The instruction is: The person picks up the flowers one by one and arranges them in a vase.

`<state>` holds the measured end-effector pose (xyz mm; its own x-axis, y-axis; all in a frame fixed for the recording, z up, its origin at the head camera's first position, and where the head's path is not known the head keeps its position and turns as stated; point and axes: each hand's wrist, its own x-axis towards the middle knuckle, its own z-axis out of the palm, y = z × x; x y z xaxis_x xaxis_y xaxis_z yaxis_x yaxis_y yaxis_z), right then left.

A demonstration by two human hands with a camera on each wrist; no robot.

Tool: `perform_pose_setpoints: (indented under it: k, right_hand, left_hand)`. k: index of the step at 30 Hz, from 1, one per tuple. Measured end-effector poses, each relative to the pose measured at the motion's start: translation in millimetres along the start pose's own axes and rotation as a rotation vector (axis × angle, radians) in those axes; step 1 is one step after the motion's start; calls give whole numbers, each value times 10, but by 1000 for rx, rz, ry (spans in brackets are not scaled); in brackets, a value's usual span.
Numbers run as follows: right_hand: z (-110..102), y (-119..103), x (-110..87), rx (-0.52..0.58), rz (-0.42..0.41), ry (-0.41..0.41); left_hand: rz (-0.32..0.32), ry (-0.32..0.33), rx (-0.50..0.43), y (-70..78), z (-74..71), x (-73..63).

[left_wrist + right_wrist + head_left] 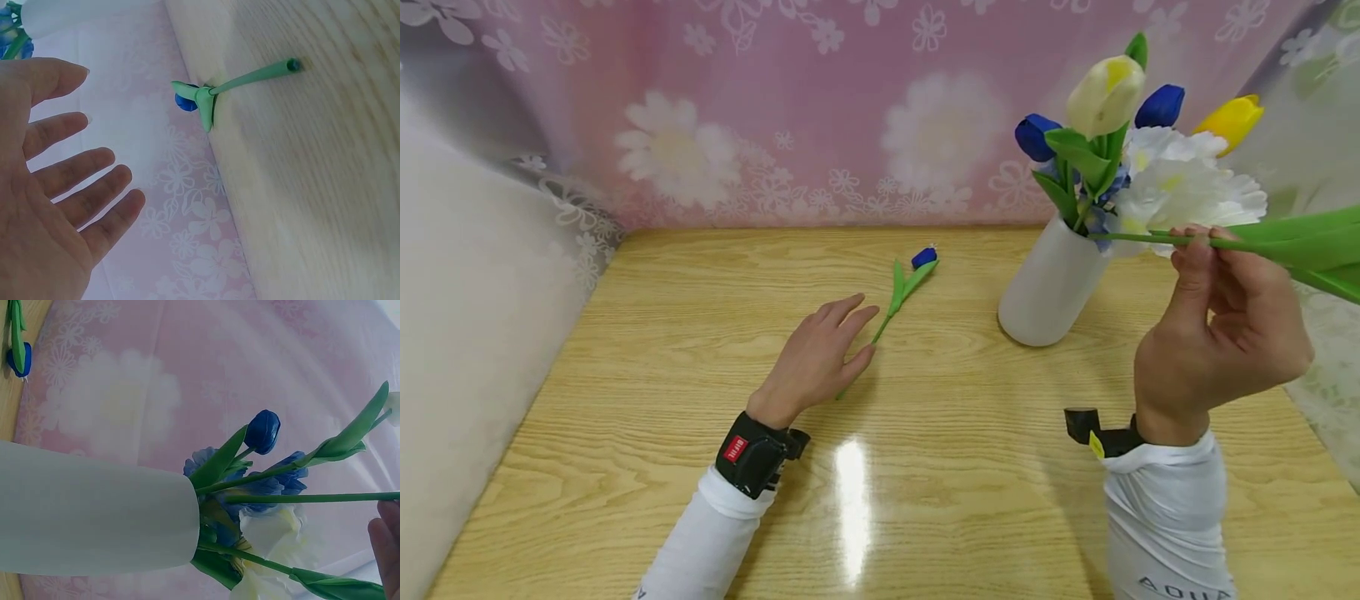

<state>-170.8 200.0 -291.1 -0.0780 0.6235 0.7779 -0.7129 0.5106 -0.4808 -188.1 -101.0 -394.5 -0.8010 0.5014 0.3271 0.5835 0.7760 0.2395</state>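
In the head view, my right hand [1232,333] pinches a green flower stem [1138,238] between thumb and fingertips. Its broad leaves [1311,242] run off the right edge, so the bloom is hidden. The stem's lower end overlaps the mouth of a white vase [1051,287]; the right wrist view shows this stem [325,498] among the others. Left of the vase, a blue tulip [923,257] lies on the table. My left hand [816,354] hovers over its stem with relaxed, spread fingers; in the left wrist view the palm [44,231] is bare and apart from the tulip [201,103].
The vase holds a cream tulip [1101,100], a yellow tulip [1231,123], blue tulips [1036,137] and a ruffled white flower [1191,187]. A pink floral curtain [820,125] hangs along the back edge of the wooden table [662,350].
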Motion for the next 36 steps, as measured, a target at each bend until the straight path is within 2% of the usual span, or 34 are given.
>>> perform_pose_setpoints:
  k: [7, 11, 21, 26, 30, 32, 36]
  right_hand:
    - [29, 23, -15, 40, -25, 19]
    - [78, -2, -18, 50, -1, 23]
    - [122, 72, 1, -70, 29, -106]
    - [70, 163, 32, -102, 120, -226]
    - [28, 189, 109, -190, 174, -380]
    - [30, 193, 151, -258, 227, -477]
    - [42, 204, 232, -483, 379, -694]
  left_hand:
    - [-10, -12, 2, -1, 15, -11]
    - [-18, -15, -5, -8, 21, -12]
    - [-32, -22, -6, -32, 29, -11]
    - [-36, -31, -6, -39, 45, -18]
    - [-34, -31, -6, -42, 49, -17]
    - [-37, -28, -2, -46, 49, -16]
    - [-41, -31, 6, -57, 50, -14]
